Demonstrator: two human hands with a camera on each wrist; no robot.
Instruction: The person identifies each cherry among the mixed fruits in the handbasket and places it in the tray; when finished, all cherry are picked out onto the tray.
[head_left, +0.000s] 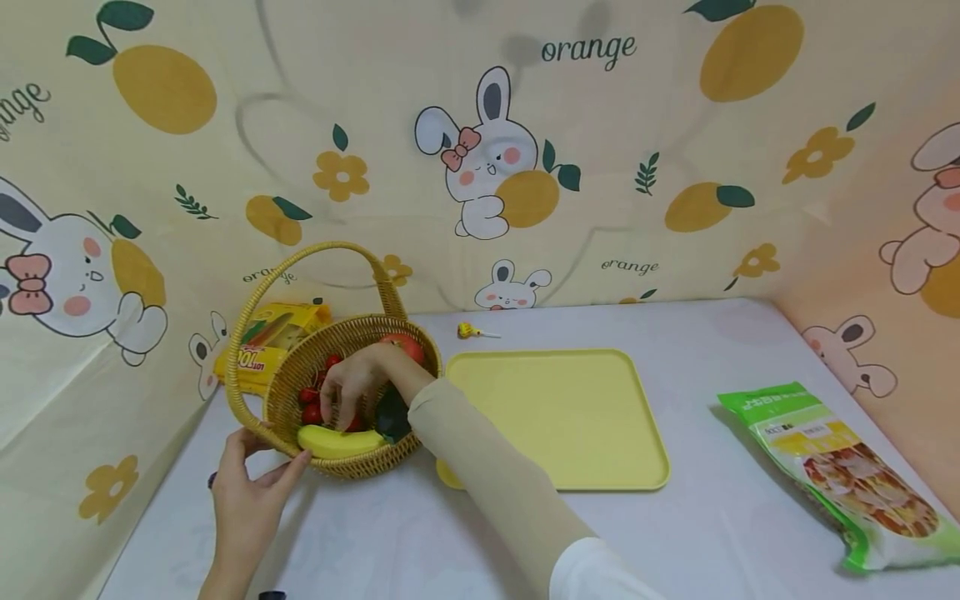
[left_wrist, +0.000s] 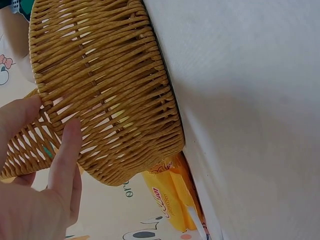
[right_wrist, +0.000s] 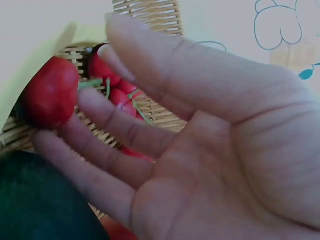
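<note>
A woven basket (head_left: pixel 352 467) with a tall arched handle (head_left: pixel 330 247) stands at the left of the table. My left hand (head_left: pixel 251 492) grips its near left rim, thumb and fingers about the wicker (left_wrist: pixel 105 95). Inside lie a yellow banana (head_left: pixel 341 442), a dark green fruit (head_left: pixel 392 415), a larger red fruit (head_left: pixel 408 343) and several small red fruits with green stems (head_left: pixel 309 404). My right hand (head_left: pixel 356 379) reaches down into the basket. In the right wrist view its fingers spread loosely beside a shiny red fruit (right_wrist: pixel 52 92), thumb apart; the dark green fruit (right_wrist: pixel 40 200) is close by.
A yellow tray (head_left: pixel 555 417) lies right of the basket, with a lollipop (head_left: pixel 472 331) behind it. At the far right is a green and white food bag (head_left: pixel 847 475). Yellow packaging (head_left: pixel 266 342) stands behind the basket. A printed cloth backdrop (head_left: pixel 600 167) borders the table.
</note>
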